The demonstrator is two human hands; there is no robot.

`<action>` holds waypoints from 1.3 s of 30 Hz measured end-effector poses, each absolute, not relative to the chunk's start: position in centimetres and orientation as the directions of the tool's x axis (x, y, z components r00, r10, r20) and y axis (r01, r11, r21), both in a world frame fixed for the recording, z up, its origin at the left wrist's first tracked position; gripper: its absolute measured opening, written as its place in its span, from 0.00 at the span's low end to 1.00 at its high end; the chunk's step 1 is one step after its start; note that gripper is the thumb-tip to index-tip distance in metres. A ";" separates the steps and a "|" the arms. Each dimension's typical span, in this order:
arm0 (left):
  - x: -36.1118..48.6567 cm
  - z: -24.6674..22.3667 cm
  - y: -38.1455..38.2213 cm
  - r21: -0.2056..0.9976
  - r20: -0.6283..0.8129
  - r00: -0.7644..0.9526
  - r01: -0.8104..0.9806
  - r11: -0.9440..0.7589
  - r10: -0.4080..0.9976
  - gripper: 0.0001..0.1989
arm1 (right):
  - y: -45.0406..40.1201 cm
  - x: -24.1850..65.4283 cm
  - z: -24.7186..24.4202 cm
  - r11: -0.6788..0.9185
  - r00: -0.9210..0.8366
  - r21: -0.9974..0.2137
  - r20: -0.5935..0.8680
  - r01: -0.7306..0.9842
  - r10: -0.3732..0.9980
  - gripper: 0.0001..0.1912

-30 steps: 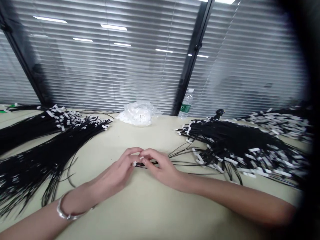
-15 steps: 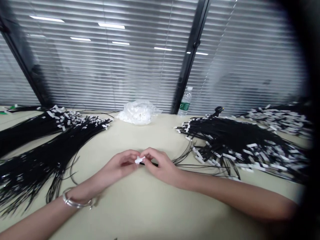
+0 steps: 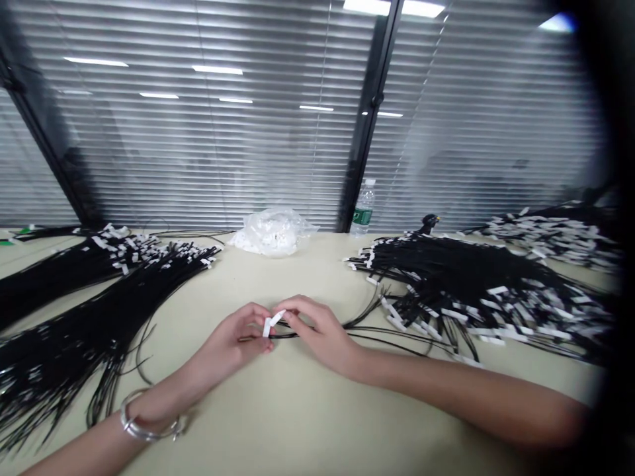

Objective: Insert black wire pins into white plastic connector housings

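Over the middle of the table my left hand pinches a small upright white plastic connector between thumb and fingers. Facing it, my right hand has its thumb and forefinger closed on a second, slanted white plastic connector. The two white pieces touch or nearly touch, forming an angle; whether they are joined I cannot tell. Black cables run from beneath my right hand toward the right-hand pile. Part of the right fingers' grip is hidden.
Bundles of black cables with white ends lie on the left. More cables are heaped on the right. At the back sit a clear plastic bag of white pieces and a water bottle, before window blinds.
The white pieces have turned so both now show, one upright and one slanted. My left fingers have spread slightly and shifted left. The camera view has tilted a little upward.
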State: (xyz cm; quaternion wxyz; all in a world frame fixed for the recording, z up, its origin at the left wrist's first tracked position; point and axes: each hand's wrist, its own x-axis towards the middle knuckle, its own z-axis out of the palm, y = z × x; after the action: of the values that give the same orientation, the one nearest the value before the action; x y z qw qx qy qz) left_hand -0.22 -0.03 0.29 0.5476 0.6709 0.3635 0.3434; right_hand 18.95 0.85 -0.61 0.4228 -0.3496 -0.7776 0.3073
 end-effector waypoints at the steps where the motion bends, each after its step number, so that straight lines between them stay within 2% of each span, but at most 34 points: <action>1: -0.2 0.3 -0.1 0.982 0.060 0.511 0.122 -0.142 0.858 0.12 | 0.8 18.9 -0.6 0.565 -0.394 -0.774 0.442 0.286 0.806 0.10; 9: 0.0 0.0 -0.1 0.955 0.084 0.557 0.193 -0.227 0.827 0.10 | 0.9 18.8 -1.0 0.545 -0.383 -0.782 0.423 0.303 0.821 0.08; 18: 0.1 0.0 -0.3 0.968 0.056 0.559 0.173 -0.183 0.827 0.07 | 0.9 18.7 -0.9 0.598 -0.403 -0.728 0.463 0.336 0.790 0.07; 22: 0.0 -0.3 -0.3 0.983 0.047 0.545 0.123 -0.136 0.837 0.12 | 0.6 18.7 -0.7 0.612 -0.413 -0.698 0.466 0.371 0.783 0.06; 25: 0.0 -0.4 -0.3 0.992 0.059 0.524 0.066 -0.110 0.850 0.15 | 0.4 18.7 -0.6 0.629 -0.430 -0.671 0.471 0.392 0.771 0.10; 28: 0.0 -0.4 -0.4 0.987 0.065 0.515 0.092 -0.130 0.855 0.11 | 0.4 18.7 -0.7 0.697 -0.517 -0.584 0.478 0.416 0.710 0.17; 30: 0.0 -0.4 -0.4 0.985 0.063 0.521 0.105 -0.137 0.851 0.08 | 0.4 18.7 -0.7 0.723 -0.538 -0.555 0.493 0.411 0.684 0.17; 33: 0.2 -0.3 -0.4 0.989 0.082 0.527 0.062 -0.135 0.846 0.08 | 0.4 18.7 -0.6 0.687 -0.466 -0.629 0.515 0.364 0.719 0.12; 36: 0.2 -0.3 -0.3 0.993 0.091 0.519 0.021 -0.119 0.850 0.09 | 0.6 18.7 -0.7 0.602 -0.404 -0.734 0.470 0.314 0.785 0.11; 39: 0.1 -0.4 -0.3 0.992 0.081 0.500 0.047 -0.120 0.862 0.09 | 0.9 18.6 -0.9 0.541 -0.373 -0.788 0.427 0.293 0.824 0.11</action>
State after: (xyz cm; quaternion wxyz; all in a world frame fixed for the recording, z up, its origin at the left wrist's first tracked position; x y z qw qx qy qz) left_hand 0.05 -0.26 -0.39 0.5654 0.6559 0.3466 0.3605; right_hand 18.61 0.92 -0.94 0.4256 -0.3637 -0.7677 0.3119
